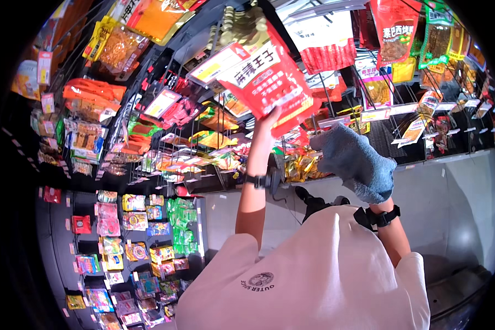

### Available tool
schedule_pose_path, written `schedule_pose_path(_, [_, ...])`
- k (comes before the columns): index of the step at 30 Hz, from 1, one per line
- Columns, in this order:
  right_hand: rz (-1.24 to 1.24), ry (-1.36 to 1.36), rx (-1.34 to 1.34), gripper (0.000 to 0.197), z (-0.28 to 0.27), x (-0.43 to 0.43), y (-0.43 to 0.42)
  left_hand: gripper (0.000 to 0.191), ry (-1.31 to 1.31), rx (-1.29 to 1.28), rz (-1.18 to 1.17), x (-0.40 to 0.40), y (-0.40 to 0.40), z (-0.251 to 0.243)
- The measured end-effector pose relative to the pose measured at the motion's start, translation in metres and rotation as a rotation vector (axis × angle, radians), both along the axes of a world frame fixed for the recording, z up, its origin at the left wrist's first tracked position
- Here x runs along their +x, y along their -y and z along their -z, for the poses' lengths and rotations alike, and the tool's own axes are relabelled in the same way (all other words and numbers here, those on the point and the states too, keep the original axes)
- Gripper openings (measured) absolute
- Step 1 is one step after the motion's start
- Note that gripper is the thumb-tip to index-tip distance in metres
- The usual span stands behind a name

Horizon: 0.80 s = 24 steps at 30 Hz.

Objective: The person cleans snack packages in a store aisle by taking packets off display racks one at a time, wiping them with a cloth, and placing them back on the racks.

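My left hand (270,119) grips the lower end of a red snack packet (278,82) that bears large dark writing. The packet is tilted, its top near a price tag (222,64) on a display hook. A blue-grey terry cloth (350,159) covers my right hand (357,165) almost completely, so its fingers are hidden. That cloth-wrapped hand is held in front of the lower shelf, apart from the packet. Behind the packet hangs a white and red packet (326,41).
Hooks with bagged snacks fill the rack ahead, including an orange packet (93,93) at the left and a red packet (396,31) at the right. Metal hook rods stick out between them. A second rack with green packets (182,222) stands at the lower left. Grey floor (441,194) shows below.
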State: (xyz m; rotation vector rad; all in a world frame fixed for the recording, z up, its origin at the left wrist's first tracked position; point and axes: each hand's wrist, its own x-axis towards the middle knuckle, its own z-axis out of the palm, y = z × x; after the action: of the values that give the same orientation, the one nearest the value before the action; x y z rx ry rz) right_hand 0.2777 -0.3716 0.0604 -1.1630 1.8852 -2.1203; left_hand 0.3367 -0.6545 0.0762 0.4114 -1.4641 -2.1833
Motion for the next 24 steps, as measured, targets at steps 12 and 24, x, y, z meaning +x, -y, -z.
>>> schedule_pose_path(12, [-0.013, -0.079, 0.018, 0.049, -0.002, -0.019, -0.007, 0.064, 0.05, -0.083, -0.091, 0.113, -0.075, -0.031])
schedule_pose_path(24, [-0.09, -0.102, 0.151, 0.053, 0.002, 0.04, 0.038, 0.016, 0.348, -0.655, -0.272, 0.111, -0.132, -0.014])
